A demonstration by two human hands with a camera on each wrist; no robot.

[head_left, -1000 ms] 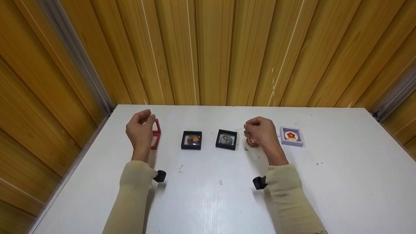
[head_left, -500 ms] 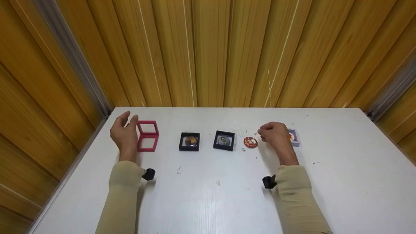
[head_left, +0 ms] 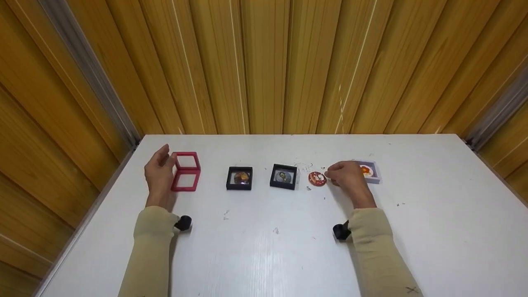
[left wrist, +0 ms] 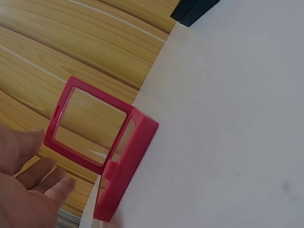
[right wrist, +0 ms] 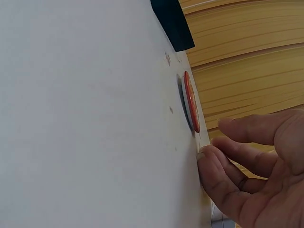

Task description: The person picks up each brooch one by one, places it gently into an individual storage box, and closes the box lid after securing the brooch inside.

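A pink-red hinged display frame (head_left: 186,171) stands with its lid raised on the table's left side. Its lid (left wrist: 90,127) has a clear window. Just left of it is my left hand (head_left: 159,177); the thumb is right at the lid's edge, the fingers loosely bent. On the right, a round red badge with a white design (head_left: 317,178) lies flat on the table. Beside the badge my right hand (head_left: 350,179) is low over the table, thumb and fingers apart with nothing between them. Partly behind this hand sits a pale lilac frame (head_left: 373,178) holding a badge with an orange flower (head_left: 366,170).
Two black frames stand mid-table: one with a brown-orange badge (head_left: 239,178), the other, slightly turned, with a portrait badge (head_left: 283,177). Small dark marks dot the white table (head_left: 264,255). Wood-patterned panels (head_left: 264,66) rise behind its far edge.
My left hand has moved left, uncovering the pink-red frame. My right hand has shifted right off the red badge, then lowered beside it. The frames and badges stay in place.
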